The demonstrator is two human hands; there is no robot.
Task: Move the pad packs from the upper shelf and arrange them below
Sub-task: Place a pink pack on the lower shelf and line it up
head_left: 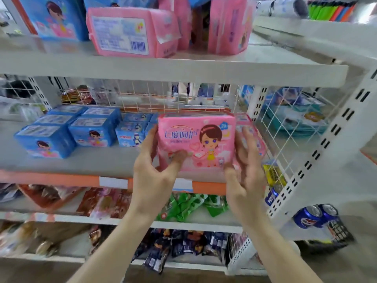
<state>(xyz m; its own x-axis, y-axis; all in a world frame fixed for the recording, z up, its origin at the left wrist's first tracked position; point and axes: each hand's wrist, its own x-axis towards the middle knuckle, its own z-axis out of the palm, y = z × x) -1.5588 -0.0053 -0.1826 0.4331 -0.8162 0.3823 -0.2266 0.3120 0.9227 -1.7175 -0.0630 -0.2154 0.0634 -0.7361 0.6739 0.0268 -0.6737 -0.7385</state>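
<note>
**Mia:** What do the hands do?

**Tom:** The left hand (pixel 155 166) grips the pink pack (pixel 195 141) by its left edge. The thumb is on the front and the fingers curl round behind. The right hand (pixel 244 166) pinches the right edge, with the thumb on the bottom corner and the fingers almost straight up the side.

**Mia:** What can go wrong?

**Tom:** I think the pack can tip forward and fall, because it is so close to the front edge of the middle shelf (pixel 81 162). It looks soft too, so it may flop over when the hands let go. Another pink pack (pixel 252 127) is just behind on the right. A hard push may knock that one crooked.

**Mia:** So where is the pack now?

**Tom:** Right between the two hands, standing up, with the picture to the front. I cannot tell if its bottom sits on the shelf or hangs just above it.

**Mia:** And around it?

**Tom:** Blue packs (pixel 91 131) sit in rows to the left. More pink packs (pixel 126 31) are up on the upper shelf (pixel 183 66).
</note>
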